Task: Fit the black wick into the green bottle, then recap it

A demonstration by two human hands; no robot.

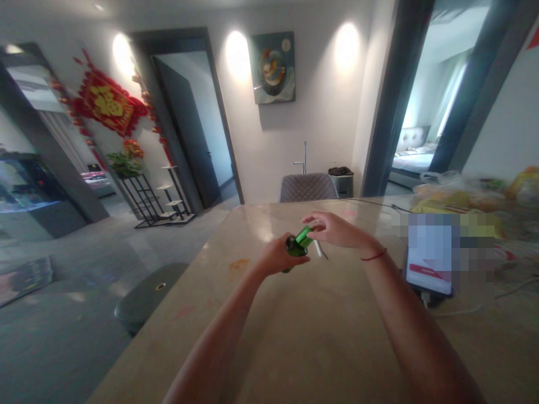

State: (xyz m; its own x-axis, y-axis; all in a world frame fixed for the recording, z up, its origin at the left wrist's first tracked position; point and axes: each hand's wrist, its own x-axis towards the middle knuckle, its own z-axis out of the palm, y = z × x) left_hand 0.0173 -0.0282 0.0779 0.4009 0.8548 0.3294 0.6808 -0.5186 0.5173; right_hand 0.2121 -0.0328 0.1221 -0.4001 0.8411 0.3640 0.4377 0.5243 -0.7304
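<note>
1. Nearby, a smartphone (428, 259) is lying on the worktop (236, 314) to the right of the hands, its screen blurred out, and a white cable (458, 310) is running along the worktop just below it.
2. Behind the smartphone, plastic bags (458, 193) with yellow packaging are heaping up at the far right, out of focus and well apart from the hands.
3. Beyond the far edge of the worktop, a quilted grey chair (309, 188) is standing, while a round green stool (147, 297) is sitting on the floor by the left edge.
4. A dark green bottle (295, 247) is hovering above the middle of the worktop, tilted, with its bright green neck (304, 237) pointing up toward the right hand.
5. The left hand (278, 255) is clenching the bottle, its fingers (292, 260) wrapping around the body.
6. The right hand (337, 230) is staying open, its fingers (315, 220) curving just beside the neck; whether they are touching it, I cannot tell.
7. A thin white strip (319, 248) is hanging just below the neck, between the hands.
</note>
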